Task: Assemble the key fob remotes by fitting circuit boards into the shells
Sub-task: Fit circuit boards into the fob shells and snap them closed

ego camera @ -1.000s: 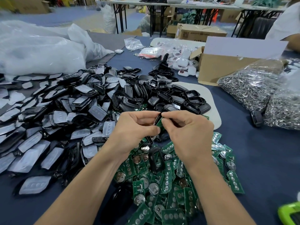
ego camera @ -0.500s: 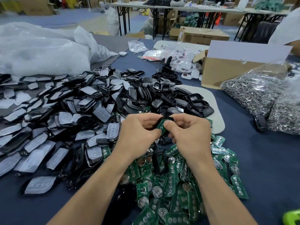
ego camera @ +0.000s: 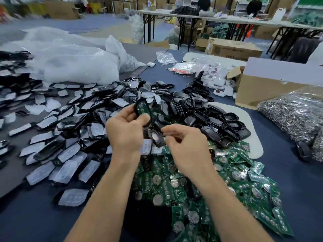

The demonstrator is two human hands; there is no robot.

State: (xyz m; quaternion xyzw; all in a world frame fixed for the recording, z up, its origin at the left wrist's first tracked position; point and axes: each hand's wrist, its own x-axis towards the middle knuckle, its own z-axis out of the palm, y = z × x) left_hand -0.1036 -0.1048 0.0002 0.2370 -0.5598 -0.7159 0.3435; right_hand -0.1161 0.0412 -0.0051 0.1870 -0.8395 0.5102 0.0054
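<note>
Two hands work above the board heap [ego camera: 227, 180]. The left hand [ego camera: 125, 135] grips a shell [ego camera: 136, 109] with a circuit board [ego camera: 143, 110] inside. The right hand [ego camera: 187, 147], at four o'clock, has blurred, curled fingers; I cannot tell whether it is pinching anything.

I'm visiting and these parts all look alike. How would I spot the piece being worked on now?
Start at the dark blue table, where a heap of green circuit boards lies nearest the person. Just beyond it, the left hand holds up a black plastic shell. Unlike the loose shells around, it is lifted off the piles and has a green board in it.
</note>
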